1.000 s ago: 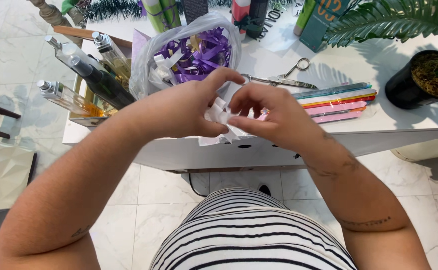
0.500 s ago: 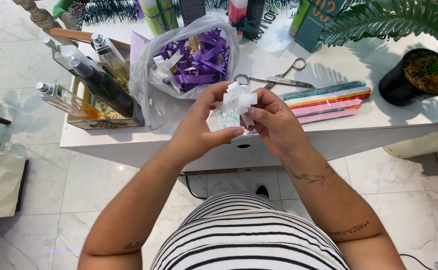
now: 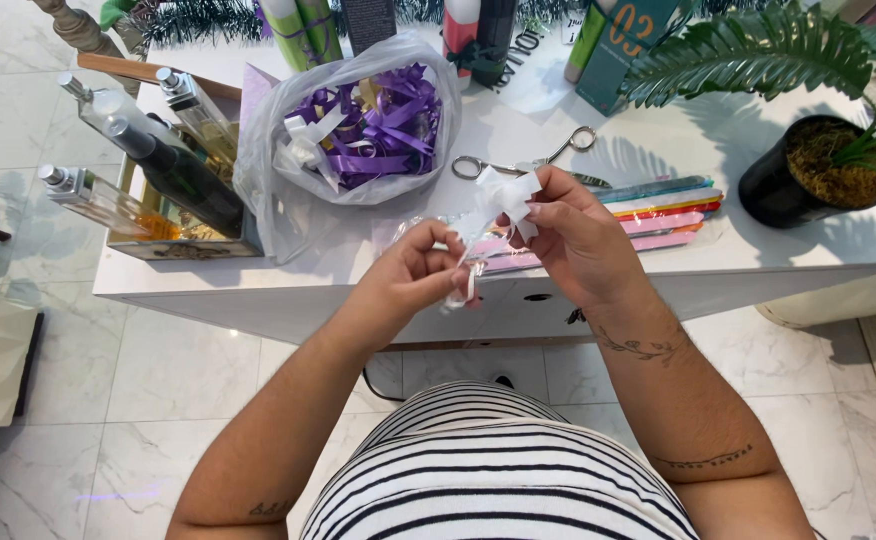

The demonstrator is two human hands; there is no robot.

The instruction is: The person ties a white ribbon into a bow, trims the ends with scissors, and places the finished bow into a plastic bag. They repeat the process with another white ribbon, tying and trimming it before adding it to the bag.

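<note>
Drawn apart since half a second ago: left hand (image 3: 420,272) lower and to the left, right hand (image 3: 576,232) higher, white ribbon bow (image 3: 500,198) no longer cupped between both. Right fingertips (image 3: 530,212) pinched together on the bow, held up over the front edge of the white table (image 3: 358,270). Left fingers closed on a small clear wrapper (image 3: 464,285) with a ribbon tail hanging from the bow. Behind, a plastic bag (image 3: 268,190) filled with purple ribbons (image 3: 383,130); scissors (image 3: 518,163) just beyond the bow; coloured strips (image 3: 663,205) to the right; bottles (image 3: 173,170) in a tray to the left; potted plant (image 3: 823,165) at far right.
</note>
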